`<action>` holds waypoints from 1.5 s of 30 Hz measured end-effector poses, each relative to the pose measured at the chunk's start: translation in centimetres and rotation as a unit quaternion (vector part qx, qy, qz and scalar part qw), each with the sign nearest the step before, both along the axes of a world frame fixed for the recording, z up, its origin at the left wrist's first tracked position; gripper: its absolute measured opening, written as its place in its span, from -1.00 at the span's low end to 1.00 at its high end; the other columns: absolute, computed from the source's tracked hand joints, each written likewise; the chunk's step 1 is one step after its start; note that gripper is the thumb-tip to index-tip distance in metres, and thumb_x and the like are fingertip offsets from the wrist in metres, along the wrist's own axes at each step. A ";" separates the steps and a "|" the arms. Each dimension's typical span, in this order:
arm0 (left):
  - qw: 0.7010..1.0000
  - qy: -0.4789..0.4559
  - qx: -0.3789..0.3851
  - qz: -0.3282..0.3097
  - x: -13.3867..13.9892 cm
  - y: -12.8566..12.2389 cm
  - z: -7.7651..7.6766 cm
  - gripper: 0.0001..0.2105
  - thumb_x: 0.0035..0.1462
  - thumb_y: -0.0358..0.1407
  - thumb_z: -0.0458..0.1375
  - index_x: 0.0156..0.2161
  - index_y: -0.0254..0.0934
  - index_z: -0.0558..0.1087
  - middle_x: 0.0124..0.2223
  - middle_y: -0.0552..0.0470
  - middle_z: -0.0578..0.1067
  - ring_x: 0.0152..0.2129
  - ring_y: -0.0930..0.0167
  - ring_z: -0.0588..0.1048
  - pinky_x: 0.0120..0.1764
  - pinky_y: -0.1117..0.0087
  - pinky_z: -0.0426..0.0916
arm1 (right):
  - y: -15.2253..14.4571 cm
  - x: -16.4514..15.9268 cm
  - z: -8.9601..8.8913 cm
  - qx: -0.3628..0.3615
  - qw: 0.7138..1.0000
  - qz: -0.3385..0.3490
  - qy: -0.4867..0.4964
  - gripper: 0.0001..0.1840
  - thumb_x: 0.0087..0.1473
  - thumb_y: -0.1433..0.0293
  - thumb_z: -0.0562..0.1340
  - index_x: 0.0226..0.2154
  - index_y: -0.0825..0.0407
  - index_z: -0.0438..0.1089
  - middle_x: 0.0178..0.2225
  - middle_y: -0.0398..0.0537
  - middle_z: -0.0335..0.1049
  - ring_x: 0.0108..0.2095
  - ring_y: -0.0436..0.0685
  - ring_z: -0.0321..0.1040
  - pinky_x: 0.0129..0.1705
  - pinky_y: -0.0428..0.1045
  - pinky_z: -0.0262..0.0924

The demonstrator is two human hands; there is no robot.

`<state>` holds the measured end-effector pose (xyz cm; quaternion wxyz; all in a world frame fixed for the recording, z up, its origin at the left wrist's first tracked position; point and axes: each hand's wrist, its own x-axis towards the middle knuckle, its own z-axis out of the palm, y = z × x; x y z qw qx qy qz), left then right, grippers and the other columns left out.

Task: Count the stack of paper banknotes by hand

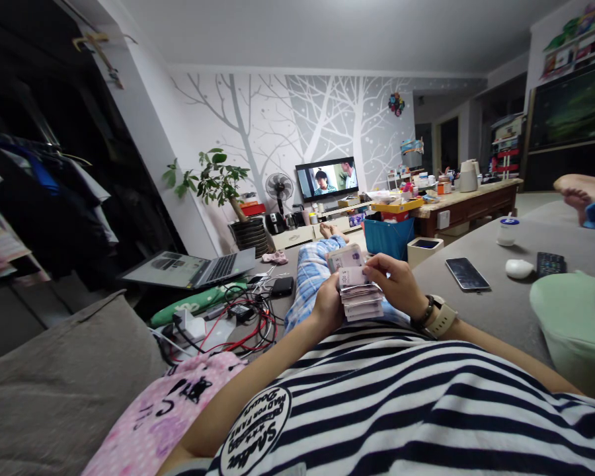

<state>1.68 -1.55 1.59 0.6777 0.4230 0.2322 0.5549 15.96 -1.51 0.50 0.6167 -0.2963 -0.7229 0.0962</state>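
Note:
A stack of banknotes (361, 301), pale purple and printed with the figure 5, is held above my lap. My left hand (330, 303) is closed round the left side of the stack, and its lower notes are folded over toward me in layers. At the upper right corner of a note, the thumb and fingers of my right hand (395, 281) pinch the edge. Behind the folded part, the upper ends of the notes stand up, facing me. My legs in blue checked trousers (305, 281) lie stretched out beneath.
Left of my legs are an open laptop (178, 270), tangled cables (248, 324) and a black box (282, 286). On the sofa to the right lie a phone (467, 274), a white mouse (519, 268), a remote (551, 264) and a green bin (570, 317). Another person's foot (578, 198) rests beyond.

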 end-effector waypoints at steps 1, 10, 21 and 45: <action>1.000 0.000 0.001 -0.001 0.0 0.0 0.0 -0.70 0.09 -0.24 0.04 -0.17 -0.38 0.48 -0.42 -0.04 0.56 -0.41 0.30 0.54 -0.28 0.31 0.40 | 0.0 0.0 0.0 0.001 1.000 0.001 0.000 -0.79 0.10 0.26 0.13 -0.45 0.05 0.34 -0.57 -0.18 0.27 -0.54 -0.03 0.12 -0.48 -0.11 0.04; 1.000 0.008 0.006 0.004 0.0 0.2 -0.1 -0.71 0.09 -0.22 0.05 -0.19 -0.35 0.49 -0.43 -0.04 0.56 -0.42 0.29 0.54 -0.29 0.31 0.40 | 0.0 0.0 -0.1 -0.003 1.000 0.010 0.000 -0.79 0.11 0.29 0.13 -0.45 0.05 0.33 -0.57 -0.19 0.27 -0.54 -0.04 0.12 -0.48 -0.11 0.03; 0.999 0.017 -0.030 0.009 0.0 0.0 -0.1 -0.72 0.08 -0.18 0.07 -0.23 -0.36 0.48 -0.52 -0.01 0.51 -0.50 0.33 0.51 -0.37 0.35 0.39 | 0.3 0.0 -0.2 0.012 1.000 0.020 0.005 -0.81 0.12 0.30 0.14 -0.44 0.05 0.33 -0.56 -0.19 0.27 -0.54 -0.04 0.12 -0.48 -0.11 0.03; 0.998 -0.012 -0.062 0.005 -0.1 -0.4 0.1 -0.70 0.10 -0.35 0.01 -0.13 -0.44 0.47 -0.42 -0.10 0.57 -0.40 0.26 0.55 -0.24 0.27 0.40 | 1.6 0.2 -0.6 -0.070 0.995 -0.067 0.025 -0.58 0.05 0.09 0.17 -0.62 0.04 0.24 -0.67 -0.20 0.18 -0.60 -0.03 0.06 -0.53 -0.09 -0.04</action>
